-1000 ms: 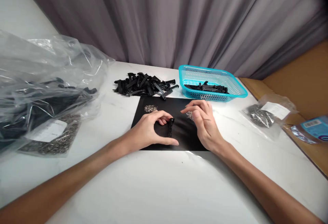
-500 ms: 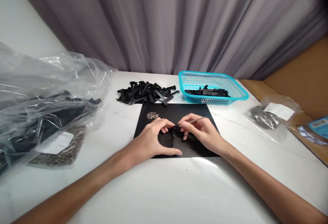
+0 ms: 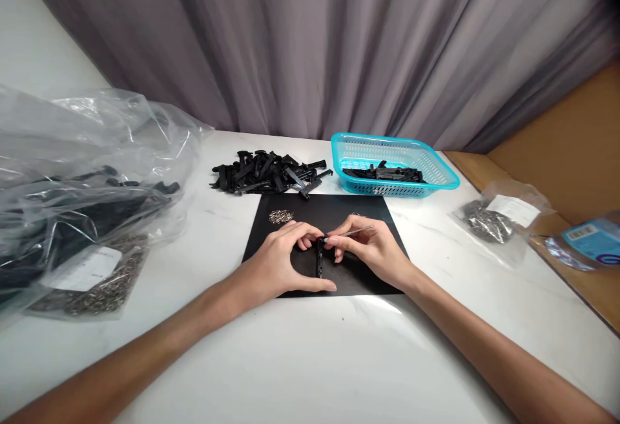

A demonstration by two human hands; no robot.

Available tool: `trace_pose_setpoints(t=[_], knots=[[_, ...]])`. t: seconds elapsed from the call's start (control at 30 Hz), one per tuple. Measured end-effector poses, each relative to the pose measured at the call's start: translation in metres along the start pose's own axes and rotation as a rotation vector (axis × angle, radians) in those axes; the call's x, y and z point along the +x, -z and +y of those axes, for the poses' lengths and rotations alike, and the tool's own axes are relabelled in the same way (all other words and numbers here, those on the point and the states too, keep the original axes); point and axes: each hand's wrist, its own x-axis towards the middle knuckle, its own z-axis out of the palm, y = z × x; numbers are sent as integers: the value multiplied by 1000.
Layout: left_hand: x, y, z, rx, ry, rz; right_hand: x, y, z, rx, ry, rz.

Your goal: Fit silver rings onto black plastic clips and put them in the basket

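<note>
A narrow black plastic part (image 3: 319, 260) lies lengthwise on the black mat (image 3: 334, 207). My left hand (image 3: 271, 257) is curved around it, fingertips at its far end and thumb by its near end, holding it in place. Pinched in my right hand (image 3: 371, 246) is a thin silvery metal tool (image 3: 357, 231), too small to identify. The fingertips of that hand touch or nearly touch the far end of the black part; the tool's tip is hidden there. A small pile of shiny metal pieces (image 3: 281, 216) sits beyond my left hand, and more pieces (image 3: 359, 214) show behind my right.
At the back is a heap of black plastic parts (image 3: 266, 173), beside a blue basket (image 3: 448, 181) holding similar parts. Clear plastic bags (image 3: 145, 133) crowd the left, with a labelled bag of metal pieces (image 3: 104, 288). Another small bag (image 3: 491, 220) lies right, near a cardboard edge (image 3: 571, 275).
My right hand has come left with the metal tool, closing the gap to the black part's far end. My left hand keeps its hold. The whole view has shifted slightly.
</note>
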Motion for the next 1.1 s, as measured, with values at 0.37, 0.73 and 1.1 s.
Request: trace_pose_setpoints(t=[0.37, 0.73, 1.1], knots=[[3, 0, 3, -6, -27, -43, 0, -1, 3, 29, -5, -4], [3, -2, 1, 14, -38, -37, -1, -4, 2, -14, 16, 15], [-1, 15, -3, 149, -118, 158, -3, -6, 3, -515, 203, 378]])
